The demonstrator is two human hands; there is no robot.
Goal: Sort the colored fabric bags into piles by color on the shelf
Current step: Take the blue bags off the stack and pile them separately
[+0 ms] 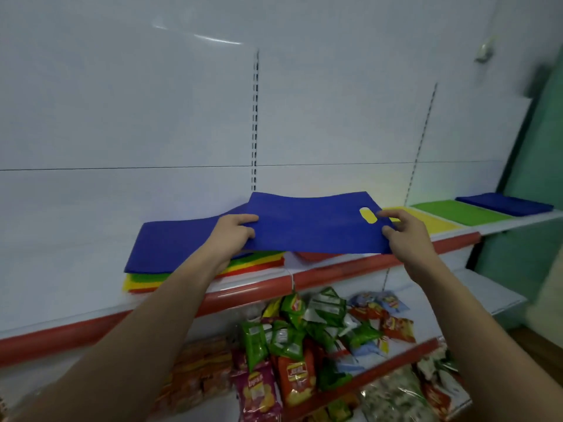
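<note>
A: Bags, how far along was the sorting in the head view?

B: Partly done, I'd judge. A blue bag (310, 222) was held up flat just above the shelf (344, 263). The left hand (233, 231) pinched its left edge, thumb on top and fingers curled under. The right hand (402, 228) gripped the right edge beside the handle cut-out, thumb and fingers closed on the fabric.

A: And what was left unsorted?

B: A mixed stack (195, 254) lay on the shelf at the left, under the left hand. Another blue bag sat on top of it, with green, yellow and red layers showing beneath. It looked like several bags, though I couldn't count them.

A: Any piles already made?

B: Yes, further right on the same shelf. A red pile (316, 255) lay just under the held bag. Then came a yellow pile (426, 220), a green pile (460, 211) and a blue pile (505, 204) at the far end, side by side.

A: So the held bag belonged far right?

B: That was my reading: it still had to cross to the blue pile, well apart from the hands.

A: Anything else there?

B: Snack packets (304, 345) crowded the lower shelves, not part of the job.
</note>
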